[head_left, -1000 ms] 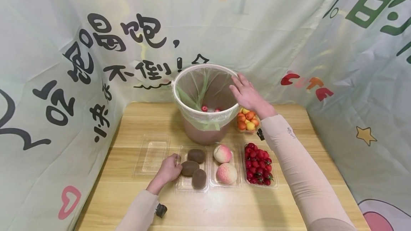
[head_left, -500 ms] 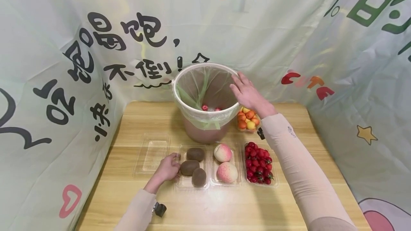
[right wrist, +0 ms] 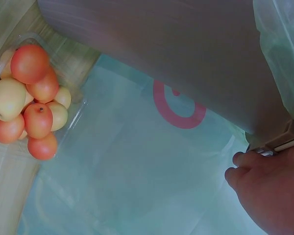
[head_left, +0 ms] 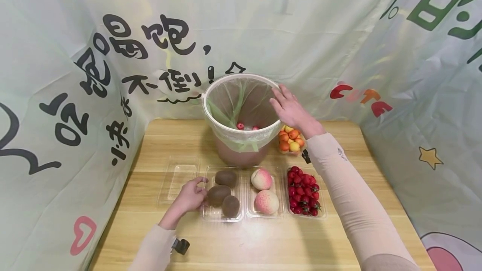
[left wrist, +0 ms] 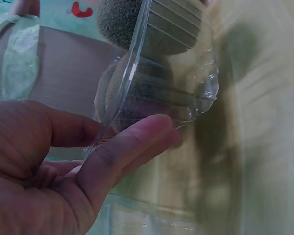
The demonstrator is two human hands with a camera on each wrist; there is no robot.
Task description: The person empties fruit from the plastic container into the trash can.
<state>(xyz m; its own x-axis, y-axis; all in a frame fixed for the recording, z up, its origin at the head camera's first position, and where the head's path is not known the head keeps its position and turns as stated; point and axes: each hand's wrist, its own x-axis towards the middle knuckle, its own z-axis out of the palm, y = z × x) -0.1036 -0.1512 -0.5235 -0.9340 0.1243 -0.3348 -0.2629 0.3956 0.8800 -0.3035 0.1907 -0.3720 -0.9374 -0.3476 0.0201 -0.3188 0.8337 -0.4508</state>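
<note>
My left hand (head_left: 190, 195) pinches the left rim of a clear plastic container (head_left: 223, 216), thumb on one side and fingers on the other. Inside lie three brown kiwis (head_left: 219, 195). In the left wrist view the container (left wrist: 203, 93) is tilted, with a shadow on the table beside it. My right hand (head_left: 291, 110) holds the right side of the rim of a bin (head_left: 244, 154) lined with a thin greenish bag. In the right wrist view the fingers (right wrist: 237, 174) bend down outside the rim, partly hidden. Small red fruits (head_left: 240, 126) lie in the bin.
A clear container (head_left: 178, 185) without fruit sits left of the kiwis. To their right are a container of two peaches (head_left: 266, 202) and one of red berries (head_left: 304, 191). Orange and yellow fruits (head_left: 291, 137) stand in a container beside the bin. Printed cloth (head_left: 241, 24) encloses the table.
The left hand and the kiwi container have shifted slightly left, and the kiwis with them. My right hand stays at the bin rim.
</note>
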